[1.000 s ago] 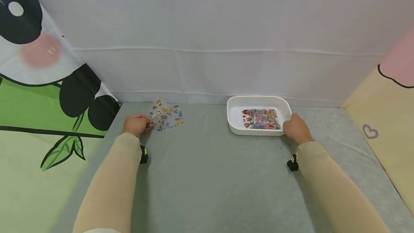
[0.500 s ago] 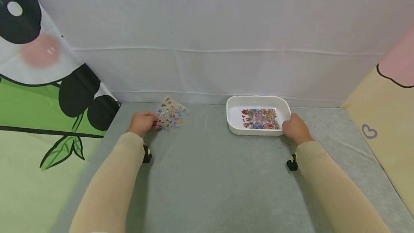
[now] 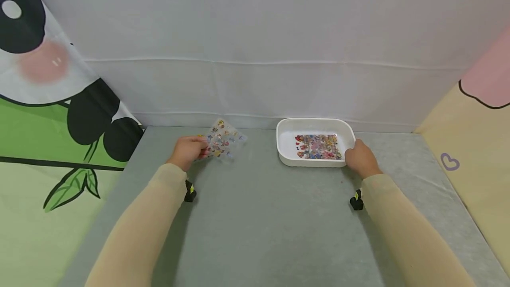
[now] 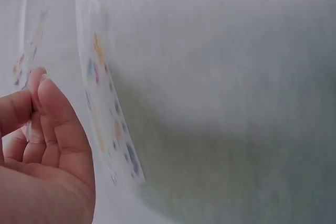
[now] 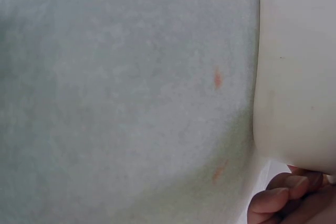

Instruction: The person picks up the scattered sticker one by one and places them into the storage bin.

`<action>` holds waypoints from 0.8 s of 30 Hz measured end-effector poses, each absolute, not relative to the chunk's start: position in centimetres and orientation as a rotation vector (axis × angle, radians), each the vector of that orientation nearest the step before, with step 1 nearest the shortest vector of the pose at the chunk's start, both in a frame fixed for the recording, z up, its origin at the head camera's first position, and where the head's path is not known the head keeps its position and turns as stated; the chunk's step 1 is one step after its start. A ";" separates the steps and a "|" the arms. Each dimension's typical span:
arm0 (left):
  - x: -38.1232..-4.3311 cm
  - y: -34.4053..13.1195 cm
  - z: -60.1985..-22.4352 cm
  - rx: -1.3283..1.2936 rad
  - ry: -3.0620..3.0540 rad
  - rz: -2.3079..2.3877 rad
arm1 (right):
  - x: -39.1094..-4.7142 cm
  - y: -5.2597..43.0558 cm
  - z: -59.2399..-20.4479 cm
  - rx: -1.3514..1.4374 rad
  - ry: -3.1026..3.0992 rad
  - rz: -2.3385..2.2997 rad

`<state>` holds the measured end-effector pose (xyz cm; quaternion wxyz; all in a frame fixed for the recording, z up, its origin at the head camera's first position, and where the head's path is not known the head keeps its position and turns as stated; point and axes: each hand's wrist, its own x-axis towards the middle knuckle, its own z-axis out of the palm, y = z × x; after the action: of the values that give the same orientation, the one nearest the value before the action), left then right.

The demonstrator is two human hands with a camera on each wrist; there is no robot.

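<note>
My left hand (image 3: pixel 188 150) pinches the near-left edge of a clear sticker sheet (image 3: pixel 223 140) printed with small colourful figures. The sheet tilts in the air above the cloth. In the left wrist view, thumb and fingertips (image 4: pixel 55 100) meet on its edge, and the sheet shows nearly side-on. At the right, a white rectangular tray (image 3: pixel 311 163) with rounded corners stands on the table. My right hand (image 3: pixel 361 158) grips the tray's right end at the near corner; its thumb is hidden in the right wrist view. Inside the tray lie colourful stickers (image 3: pixel 318 146), whose number I cannot tell.
A grey-green cloth (image 3: pixel 255 216) covers the table. Directly behind it hangs a white curtain (image 3: pixel 247 87). Printed panels flank the table, a green panda one (image 3: pixel 24 198) at the left and a yellow one (image 3: pixel 478 180) at the right.
My left hand has moved right with the sticker sheet, bringing it closer to the tray and tilting it up. The right hand keeps its hold on the tray. The head view has shifted slightly.
</note>
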<state>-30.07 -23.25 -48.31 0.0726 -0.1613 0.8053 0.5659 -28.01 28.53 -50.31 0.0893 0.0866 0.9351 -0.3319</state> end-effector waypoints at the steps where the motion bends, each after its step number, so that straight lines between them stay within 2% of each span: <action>1: -30.1 -22.9 -48.3 -0.479 2.409 1.712 | -28.0 28.5 -50.3 0.258 2.786 -0.984; 24: -27.3 -13.2 -45.6 -0.283 2.263 1.889 | -27.8 28.5 -50.2 0.268 2.775 -0.996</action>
<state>-27.33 -13.18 -45.61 0.0903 -0.0952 0.7611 0.6353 -27.85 28.50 -50.21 0.0905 0.0901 0.9335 -0.3350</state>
